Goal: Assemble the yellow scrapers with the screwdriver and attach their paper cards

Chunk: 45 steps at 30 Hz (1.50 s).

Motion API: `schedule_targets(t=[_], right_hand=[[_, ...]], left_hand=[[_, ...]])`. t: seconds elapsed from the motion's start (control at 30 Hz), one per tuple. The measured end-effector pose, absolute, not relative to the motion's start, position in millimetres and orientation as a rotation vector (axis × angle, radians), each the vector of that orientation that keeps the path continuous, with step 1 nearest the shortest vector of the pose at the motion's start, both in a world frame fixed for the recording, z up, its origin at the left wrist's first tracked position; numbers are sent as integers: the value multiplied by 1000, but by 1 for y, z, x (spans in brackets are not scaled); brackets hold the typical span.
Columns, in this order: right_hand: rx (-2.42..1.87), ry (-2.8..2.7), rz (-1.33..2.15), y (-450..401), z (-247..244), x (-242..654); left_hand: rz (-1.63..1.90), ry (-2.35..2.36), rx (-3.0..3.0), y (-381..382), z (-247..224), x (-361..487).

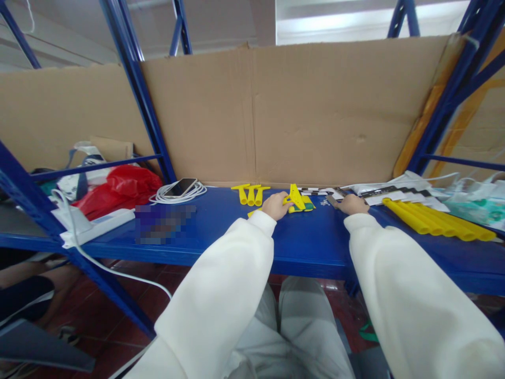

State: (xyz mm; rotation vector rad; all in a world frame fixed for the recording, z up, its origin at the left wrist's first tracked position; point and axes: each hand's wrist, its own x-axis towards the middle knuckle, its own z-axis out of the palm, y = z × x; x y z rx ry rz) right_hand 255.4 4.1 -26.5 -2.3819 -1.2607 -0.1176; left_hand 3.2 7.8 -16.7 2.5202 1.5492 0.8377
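Note:
My left hand (276, 205) is closed on a yellow plastic scraper head (295, 199), its wide end pointing away to the right. Under or just behind it lies a green-and-yellow piece (307, 203). To the right, my right hand (354, 204) has its fingers curled at a small flat greyish piece (333, 201), too small to make out well. Between the hands, small metal bits like screws (325, 202) are scattered on the blue shelf (221, 231). Several yellow T-shaped plastic pieces (251, 195) lie in a row left of my left hand.
Several yellow tubes (434, 218) lie side by side at the right. A phone (181, 187) on a coiled white cable, a power strip (98, 225) and a red bag (122, 189) are at the left. Cardboard (315, 110) walls the back, between blue posts (138, 89).

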Motion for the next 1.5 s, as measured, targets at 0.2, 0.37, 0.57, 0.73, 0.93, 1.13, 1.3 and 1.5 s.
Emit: schedule_targets(t=[0.2, 0.37, 0.57, 0.73, 0.93, 1.13, 1.3, 1.5], right_hand=[[-2395, -1271, -87, 4, -26, 254], [-2374, -1269, -66, 8, -28, 255], [-2362, -1287, -8, 10, -27, 256], [-2334, -1272, 11, 12, -29, 256], [-2311, -1266, 15, 15, -32, 258], [-2315, -1289, 29, 13, -30, 256], [-2327, -1267, 33, 8, -25, 252], [-2271, -1218, 56, 6, -21, 250]], left_hand=[[824, 1530, 2537, 8, -17, 3], [823, 1537, 2540, 8, -17, 3], [808, 1550, 2548, 9, -18, 3], [822, 1536, 2553, 10, -18, 3], [818, 1525, 2555, 10, -18, 3], [809, 1520, 2571, 10, -18, 3], [787, 1536, 2568, 9, -16, 2], [798, 1521, 2574, 8, -16, 2]])
